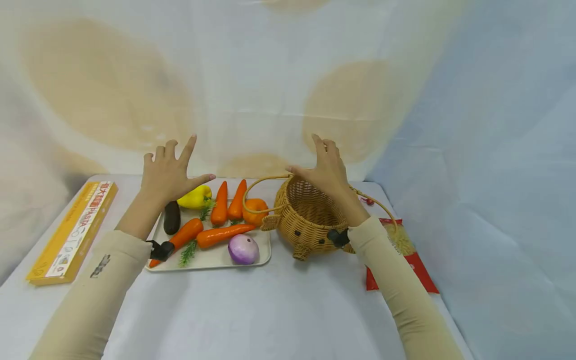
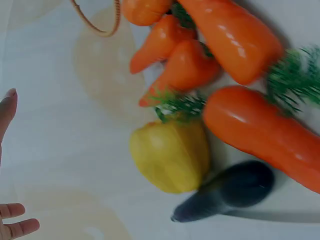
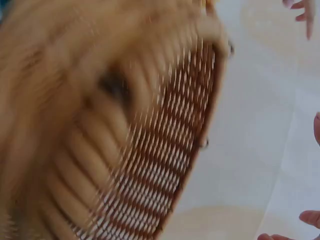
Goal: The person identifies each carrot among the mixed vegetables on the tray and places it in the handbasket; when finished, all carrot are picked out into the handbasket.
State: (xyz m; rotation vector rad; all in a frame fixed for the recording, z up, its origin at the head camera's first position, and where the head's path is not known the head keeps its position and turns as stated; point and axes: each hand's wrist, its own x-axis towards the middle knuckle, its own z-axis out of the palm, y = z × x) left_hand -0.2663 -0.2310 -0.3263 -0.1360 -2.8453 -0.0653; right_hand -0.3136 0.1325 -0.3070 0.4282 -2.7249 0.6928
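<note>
My left hand (image 1: pixel 164 175) is raised with fingers spread above the back left of a white tray (image 1: pixel 211 267), holding nothing. Above the wicker basket (image 1: pixel 292 225) is my right hand (image 1: pixel 327 172), its fingers loosely extended and nothing in them. The basket has a pig face and two looped handles. On the tray lie several toy carrots (image 1: pixel 225 235), a yellow bell pepper (image 2: pixel 170 155), a dark eggplant (image 2: pixel 235 192), an orange pepper (image 1: pixel 255 212) and a purple onion (image 1: pixel 243 249). In the left wrist view, only some fingertips show at the left edge.
A yellow pasta box (image 1: pixel 74 232) lies along the table's left side. To the right, a red pasta bag (image 1: pixel 420 272) lies partly under my right forearm. A small red item (image 1: pixel 369 201) sits behind the basket's right handle. White cloth hangs behind and beside the table.
</note>
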